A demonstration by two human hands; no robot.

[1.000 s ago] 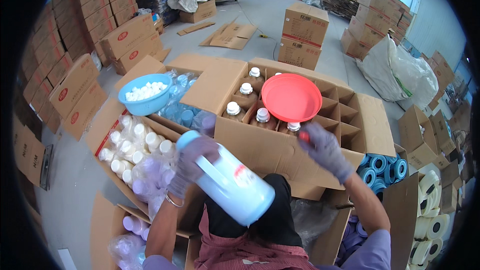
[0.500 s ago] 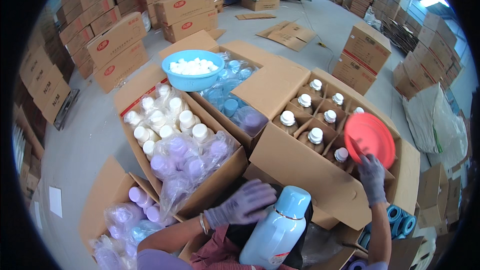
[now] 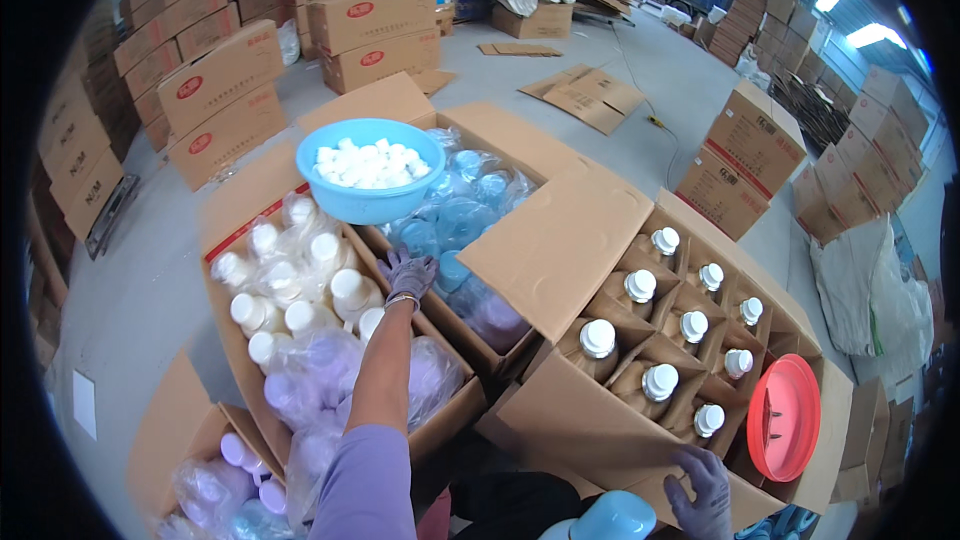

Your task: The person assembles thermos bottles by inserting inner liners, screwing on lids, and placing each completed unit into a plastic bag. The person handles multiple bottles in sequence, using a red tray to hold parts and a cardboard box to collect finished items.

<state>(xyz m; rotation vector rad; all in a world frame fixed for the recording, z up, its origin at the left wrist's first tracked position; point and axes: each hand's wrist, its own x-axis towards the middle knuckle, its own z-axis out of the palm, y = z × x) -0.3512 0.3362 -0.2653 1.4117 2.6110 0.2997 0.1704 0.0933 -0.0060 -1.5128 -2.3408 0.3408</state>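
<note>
My left hand, in a grey glove, stretches forward over the edge between two cartons. Its fingers are spread and empty, beside the blue cups in the middle carton. My right hand, also gloved, is at the near flap of the divided carton, with fingers loosely bent, apart and holding nothing visible. Left of it, the light blue thermos flask is at the bottom edge, mostly cut off. White-stoppered bottles stand in the carton's compartments. A red plastic basin leans at its right end.
A blue basin of small white stoppers rests across carton edges. The left carton holds bagged white and purple cups. Purple cups fill another carton at lower left. Stacked cartons and flattened cardboard occupy the floor behind.
My left hand has gone from beside the flask forward to the blue cups. My right hand has left the red basin and come down to the near flap. The view has shifted.
</note>
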